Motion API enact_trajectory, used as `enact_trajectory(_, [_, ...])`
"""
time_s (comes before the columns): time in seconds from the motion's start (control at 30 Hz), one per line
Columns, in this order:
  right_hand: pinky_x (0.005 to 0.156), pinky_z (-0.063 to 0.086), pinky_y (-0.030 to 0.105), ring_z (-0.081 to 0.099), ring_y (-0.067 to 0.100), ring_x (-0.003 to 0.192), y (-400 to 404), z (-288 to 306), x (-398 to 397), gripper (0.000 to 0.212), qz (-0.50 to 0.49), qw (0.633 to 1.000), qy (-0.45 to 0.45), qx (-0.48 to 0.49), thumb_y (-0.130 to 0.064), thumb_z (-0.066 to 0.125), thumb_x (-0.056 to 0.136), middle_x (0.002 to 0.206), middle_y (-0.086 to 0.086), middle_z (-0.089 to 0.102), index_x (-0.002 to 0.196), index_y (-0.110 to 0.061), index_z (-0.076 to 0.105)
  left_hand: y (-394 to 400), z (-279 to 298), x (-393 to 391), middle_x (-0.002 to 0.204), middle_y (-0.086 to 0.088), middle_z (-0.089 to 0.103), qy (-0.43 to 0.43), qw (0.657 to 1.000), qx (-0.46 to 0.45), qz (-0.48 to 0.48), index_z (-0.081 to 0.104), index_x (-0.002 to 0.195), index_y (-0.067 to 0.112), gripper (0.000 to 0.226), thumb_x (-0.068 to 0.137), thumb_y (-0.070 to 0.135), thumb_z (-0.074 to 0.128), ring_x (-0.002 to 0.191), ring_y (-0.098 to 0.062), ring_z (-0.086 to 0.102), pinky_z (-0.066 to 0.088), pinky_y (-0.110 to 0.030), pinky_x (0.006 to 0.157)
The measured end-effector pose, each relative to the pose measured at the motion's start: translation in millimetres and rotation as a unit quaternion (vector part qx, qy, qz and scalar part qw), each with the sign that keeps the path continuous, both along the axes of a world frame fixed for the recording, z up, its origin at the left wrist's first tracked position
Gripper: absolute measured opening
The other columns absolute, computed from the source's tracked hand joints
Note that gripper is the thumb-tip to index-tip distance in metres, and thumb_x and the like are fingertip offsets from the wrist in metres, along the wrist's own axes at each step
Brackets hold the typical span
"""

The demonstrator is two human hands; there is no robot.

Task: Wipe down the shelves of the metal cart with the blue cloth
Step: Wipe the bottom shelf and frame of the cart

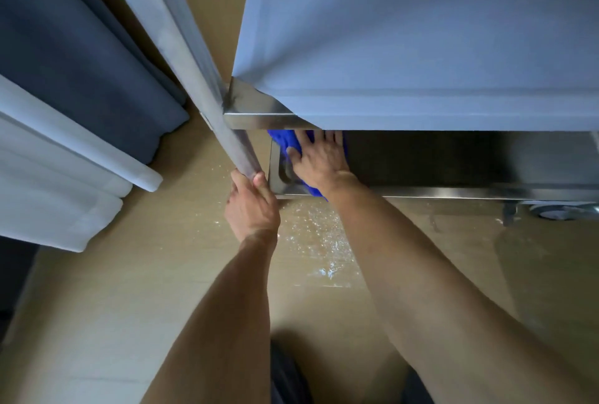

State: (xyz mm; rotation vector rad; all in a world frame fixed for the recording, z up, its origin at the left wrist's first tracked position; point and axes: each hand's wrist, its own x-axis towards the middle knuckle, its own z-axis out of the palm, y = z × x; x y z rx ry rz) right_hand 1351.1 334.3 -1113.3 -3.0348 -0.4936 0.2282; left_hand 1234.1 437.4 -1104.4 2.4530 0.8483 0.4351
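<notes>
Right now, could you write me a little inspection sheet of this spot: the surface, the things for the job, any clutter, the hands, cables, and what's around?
Surface: lower shelf of the metal cart, dark and shiny, partly hidden under the upper shelf.
Job's things: blue cloth lies flat at the lower shelf's left end.
Clutter: white specks scattered on the floor in front of the cart.
Hands: right hand presses flat on the cloth, fingers spread; left hand grips the cart's upright post.
Cables: nothing seen.
Surroundings: dark curtain and white curtain to the left; a cart wheel at the right.
</notes>
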Motion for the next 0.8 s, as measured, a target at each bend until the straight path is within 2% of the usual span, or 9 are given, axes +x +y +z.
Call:
enact_trajectory(0.1, [0.118,0.019,0.049,0.03,0.039,0.143,1,-5,-29,0.066,0.096,0.994,0.009,0.049,-0.054,0.036,0.091,0.152,0.024,0.036,0.15,-0.025,0.039,-5,6,0,0.089,-0.022,0.062,0.014,1.0,-0.019,0.02,0.038,0.1,0.008,0.028,0.1,0.034,0.029,0.078,-0.043,0.057,0.032,-0.037,0.061])
enact_trajectory(0.17, [0.119,0.019,0.046,0.029,0.036,0.146,-12,-7,-49,0.064,0.102,0.991,0.01,0.08,-0.054,0.035,0.09,0.155,0.02,0.035,0.148,-0.028,0.044,-8,12,-2,0.091,-0.022,0.063,0.022,0.999,-0.023,0.019,0.039,0.101,0.007,0.03,0.101,0.035,0.028,0.079,-0.042,0.058,0.033,-0.038,0.062])
enact_trajectory(0.27, [0.118,0.022,0.044,0.032,0.032,0.146,-38,-11,-76,0.062,0.039,0.993,-0.007,0.109,-0.054,0.031,0.091,0.156,0.015,0.038,0.146,-0.029,0.048,-9,14,-5,0.09,-0.021,0.063,0.026,0.999,-0.018,0.01,0.037,0.1,0.009,0.032,0.102,0.038,0.025,0.078,-0.041,0.06,0.037,-0.039,0.063])
enact_trajectory(0.37, [0.121,0.012,0.042,0.016,0.026,0.152,-70,-12,-71,0.06,-0.028,0.996,-0.007,0.088,-0.057,0.024,0.098,0.164,0.008,0.022,0.153,-0.036,0.031,-7,15,-7,0.088,-0.018,0.063,0.034,0.999,-0.021,-0.003,0.035,0.097,0.013,0.03,0.101,0.041,0.025,0.072,-0.037,0.059,0.043,-0.037,0.063])
enact_trajectory(0.5, [0.122,0.007,0.047,0.003,0.03,0.153,-78,-2,-22,0.059,-0.117,0.991,0.043,0.043,-0.055,0.021,0.102,0.166,0.012,0.007,0.157,-0.036,0.013,4,12,-10,0.081,-0.011,0.06,0.03,0.999,-0.019,-0.032,0.036,0.096,0.016,0.032,0.101,0.045,0.025,0.066,-0.03,0.056,0.043,-0.033,0.064])
enact_trajectory(0.57, [0.121,0.007,0.05,0.002,0.033,0.152,-59,1,-3,0.059,-0.103,0.993,0.056,0.027,-0.052,0.022,0.102,0.165,0.015,0.005,0.158,-0.034,0.01,8,10,-10,0.079,-0.011,0.061,0.021,0.999,-0.019,-0.043,0.036,0.097,0.016,0.031,0.101,0.045,0.026,0.066,-0.032,0.058,0.048,-0.035,0.065])
enact_trajectory(0.63, [0.121,0.006,0.051,0.003,0.033,0.152,-27,-1,6,0.06,-0.061,0.996,0.057,0.038,-0.047,0.025,0.102,0.165,0.015,0.006,0.158,-0.032,0.011,8,8,-7,0.08,-0.015,0.063,0.021,0.999,-0.015,-0.042,0.038,0.098,0.013,0.032,0.101,0.044,0.029,0.069,-0.038,0.06,0.045,-0.037,0.062])
enact_trajectory(0.7, [0.121,0.007,0.049,0.006,0.03,0.152,8,-2,-4,0.059,0.001,0.997,0.049,0.064,-0.045,0.028,0.099,0.165,0.012,0.01,0.156,-0.033,0.019,7,5,-6,0.084,-0.018,0.064,0.019,0.999,-0.006,-0.029,0.042,0.1,0.01,0.035,0.1,0.044,0.032,0.073,-0.041,0.06,0.037,-0.037,0.06])
enact_trajectory(0.8, [0.119,0.015,0.045,0.017,0.03,0.151,26,-5,-45,0.065,0.057,0.994,0.004,0.092,-0.05,0.027,0.09,0.163,0.012,0.022,0.151,-0.031,0.034,6,5,-5,0.087,-0.019,0.065,0.01,1.0,-0.007,-0.028,0.046,0.105,0.009,0.046,0.095,0.049,0.026,0.075,-0.043,0.059,0.033,-0.037,0.059])
